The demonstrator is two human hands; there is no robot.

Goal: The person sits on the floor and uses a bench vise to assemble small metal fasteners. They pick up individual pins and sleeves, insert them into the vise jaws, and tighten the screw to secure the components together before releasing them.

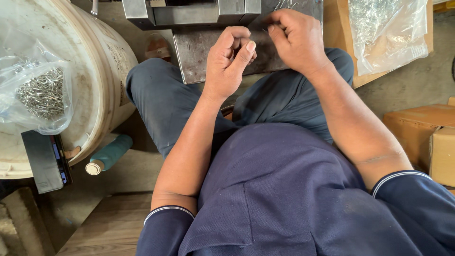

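I sit with my knees under a grey metal plate that belongs to a small machine in front of me. My left hand hovers over the plate's front edge, fingers curled in and thumb pressed to the forefinger; whether it pinches anything I cannot tell. My right hand rests further back on the plate, fingertips pinched on thin metal pins lying there.
A white bucket at left carries a clear bag of small metal pins. A dark phone-like slab and a teal spool lie below it. Another bag of pins lies on a board at right, near cardboard boxes.
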